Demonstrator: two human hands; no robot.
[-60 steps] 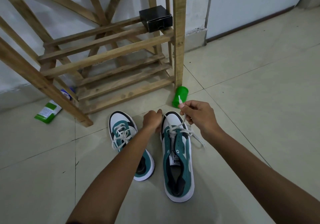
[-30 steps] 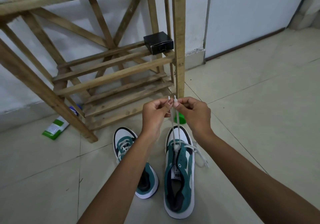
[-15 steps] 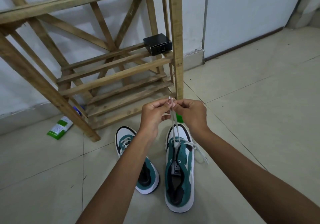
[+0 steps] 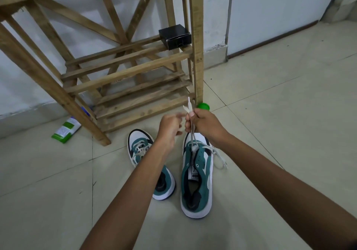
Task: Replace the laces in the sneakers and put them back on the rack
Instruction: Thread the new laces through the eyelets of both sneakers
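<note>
The right hand [image 4: 206, 126] is raised above the toe of the right-side sneaker [image 4: 197, 174], its fingers curled into a fist round both ends of the white lace [image 4: 190, 110]. The two strands run taut from the fist down to the lowest eyelets near the toe, and the tips stick up above the knuckles. The rest of that sneaker's eyelets look unlaced, and a loose white lace [image 4: 219, 157] lies across its outer side and onto the tile floor [image 4: 280, 124].

The left hand [image 4: 170, 128] sits just beside the right one, slightly lower, blurred; its fingers look loosely curled and seem to hold nothing (the blur leaves the fingertips unclear, so whether they touch the strands cannot be told).

The left-side sneaker [image 4: 148, 157], teal and white like its partner, stands on the floor just to the left, partly hidden by the left forearm; white lacing shows across its front. Both sneakers are on the floor in front of the wooden rack [image 4: 125, 76], toes pointing toward it, not on its slats.

A black box [image 4: 174, 36] sits on an upper slat at the rack's right end. A green cup [image 4: 203, 106] peeks out behind the right hand at the foot of the rack's post. A green and white packet [image 4: 66, 130] lies on the floor by the rack's left leg.
</note>
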